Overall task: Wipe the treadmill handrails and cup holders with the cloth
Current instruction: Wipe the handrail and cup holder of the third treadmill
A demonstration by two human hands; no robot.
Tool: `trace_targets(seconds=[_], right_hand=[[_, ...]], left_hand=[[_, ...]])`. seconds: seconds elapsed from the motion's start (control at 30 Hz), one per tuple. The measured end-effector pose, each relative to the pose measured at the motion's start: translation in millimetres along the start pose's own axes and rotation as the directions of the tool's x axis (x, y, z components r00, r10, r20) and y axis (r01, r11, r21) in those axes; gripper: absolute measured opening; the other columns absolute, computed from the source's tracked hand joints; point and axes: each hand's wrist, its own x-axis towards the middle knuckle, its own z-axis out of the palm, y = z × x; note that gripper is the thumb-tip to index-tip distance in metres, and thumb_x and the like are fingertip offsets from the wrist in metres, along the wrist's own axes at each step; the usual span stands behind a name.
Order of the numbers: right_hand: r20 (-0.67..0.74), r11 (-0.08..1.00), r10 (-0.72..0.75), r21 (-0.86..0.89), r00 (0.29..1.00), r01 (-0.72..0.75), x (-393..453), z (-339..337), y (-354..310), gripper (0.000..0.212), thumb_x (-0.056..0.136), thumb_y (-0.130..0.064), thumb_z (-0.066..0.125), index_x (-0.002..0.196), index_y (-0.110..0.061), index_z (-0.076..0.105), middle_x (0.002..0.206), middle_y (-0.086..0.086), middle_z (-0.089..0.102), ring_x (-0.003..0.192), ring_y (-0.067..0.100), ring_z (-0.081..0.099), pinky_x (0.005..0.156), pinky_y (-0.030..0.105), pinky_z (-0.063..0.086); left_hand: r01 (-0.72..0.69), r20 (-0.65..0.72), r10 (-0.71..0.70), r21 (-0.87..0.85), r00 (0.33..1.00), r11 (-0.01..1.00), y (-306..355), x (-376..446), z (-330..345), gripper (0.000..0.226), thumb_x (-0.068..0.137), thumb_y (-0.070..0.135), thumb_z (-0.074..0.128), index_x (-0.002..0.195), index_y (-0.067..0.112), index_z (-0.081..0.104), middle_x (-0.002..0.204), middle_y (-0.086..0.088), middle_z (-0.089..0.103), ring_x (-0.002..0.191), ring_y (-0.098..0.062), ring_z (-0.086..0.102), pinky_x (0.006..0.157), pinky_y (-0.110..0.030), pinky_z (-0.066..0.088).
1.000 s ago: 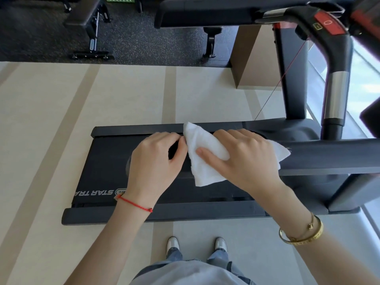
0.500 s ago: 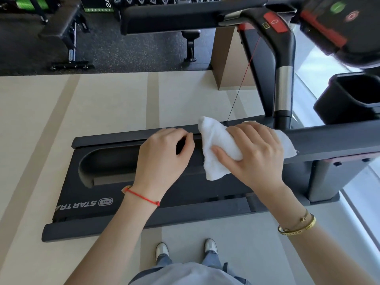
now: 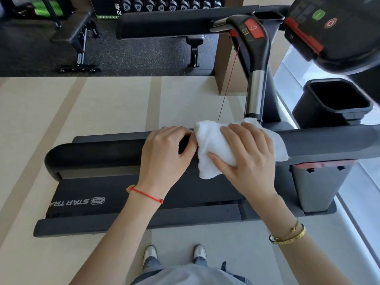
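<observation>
Cloth (image 3: 213, 149) drapes the near handrail (image 3: 98, 154), right hand (image 3: 246, 155) pressing it with flat fingers; left hand (image 3: 164, 155) curls round the rail beside it (steadying). Handrail wiping underway; next stroke likely needs sliding along, cup holder (image 3: 337, 99) untouched

Both arms reached forward; the left hand (image 3: 164, 153) curled, thumb and fingers pinched, the right hand (image 3: 244, 155) lay spread, palm down
</observation>
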Motion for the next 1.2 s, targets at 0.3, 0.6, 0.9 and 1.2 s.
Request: trace_targets(seconds=[0.3, 0.6, 0.9, 1.2], right_hand=[[-0.004, 0.999, 0.048, 0.005, 0.999, -0.048, -6.5, -14.4, 32.3, 0.048, 0.092, -0.051, 0.059, 0.110, -0.008, 0.068, 0.109, 0.008, 0.068, 0.111, 0.031, 0.058, 0.099, 0.040, 0.040], [-0.020, 0.985, 0.157, -0.067, 0.987, -0.158, -6.1, -47.8, 100.9, 0.039, 0.095, -0.049, 0.054, 0.089, -0.013, 0.067, 0.084, 0.001, 0.064, 0.092, 0.025, 0.058, 0.088, 0.033, 0.039], [-0.025, 0.998, 0.061, 0.004, 0.998, -0.061, 2.8, -31.6, 70.9, 0.044, 0.095, -0.051, 0.054, 0.080, -0.011, 0.067, 0.074, 0.002, 0.062, 0.077, 0.025, 0.058, 0.078, 0.038, 0.045], [-0.122, 0.957, 0.250, -0.120, 0.961, -0.264, 2.0, -45.2, 104.6, 0.045, 0.093, -0.046, 0.054, 0.064, -0.012, 0.060, 0.061, 0.001, 0.057, 0.074, 0.025, 0.057, 0.077, 0.034, 0.042]], left_hand=[[-0.020, -0.045, 0.021, 0.015, 0.999, 1.000, 39.6, 1.4, 32.0, 0.023, 0.091, 0.027, 0.055, 0.076, 0.013, 0.066, 0.065, 0.008, 0.060, 0.060, -0.015, 0.048, 0.067, -0.029, 0.038], [-0.051, 0.008, 0.052, -0.028, 0.999, 0.998, 73.6, 4.3, 53.2, 0.024, 0.095, 0.031, 0.053, 0.091, 0.018, 0.072, 0.086, 0.009, 0.072, 0.080, -0.014, 0.064, 0.083, -0.034, 0.046], [-0.034, -0.041, 0.034, 0.001, 0.999, 0.999, 74.2, 2.5, 55.2, 0.023, 0.092, 0.029, 0.053, 0.085, 0.015, 0.070, 0.078, 0.006, 0.071, 0.070, -0.016, 0.060, 0.077, -0.024, 0.038], [-0.037, -0.002, 0.037, -0.039, 0.999, 0.999, 75.4, 3.0, 52.2, 0.022, 0.095, 0.030, 0.055, 0.093, 0.017, 0.073, 0.088, 0.008, 0.073, 0.078, -0.015, 0.064, 0.085, -0.032, 0.046]])
